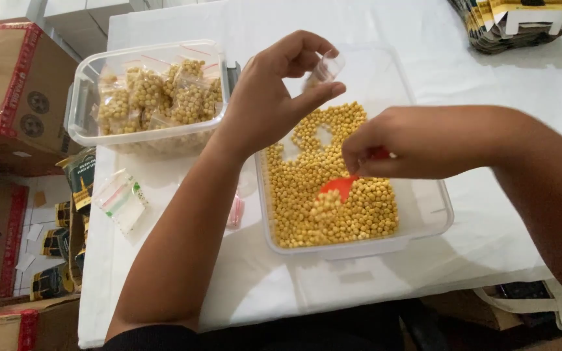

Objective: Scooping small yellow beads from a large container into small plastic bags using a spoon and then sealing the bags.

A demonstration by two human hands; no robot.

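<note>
My left hand (271,91) holds a small clear plastic bag (325,69) pinched between thumb and fingers, above the far part of a clear plastic tub (424,224) of yellow round beans (359,208). My right hand (391,143) grips a red spoon (345,185) by its handle. The spoon's bowl rests low in the beans, with a small heap of beans on it.
A second clear tub (86,123) at the back left holds several filled bean bags. Empty small zip bags (120,198) lie on the white table (294,286). Cardboard boxes (8,84) stand to the left, and a stack of printed pouches (515,23) sits at the far right.
</note>
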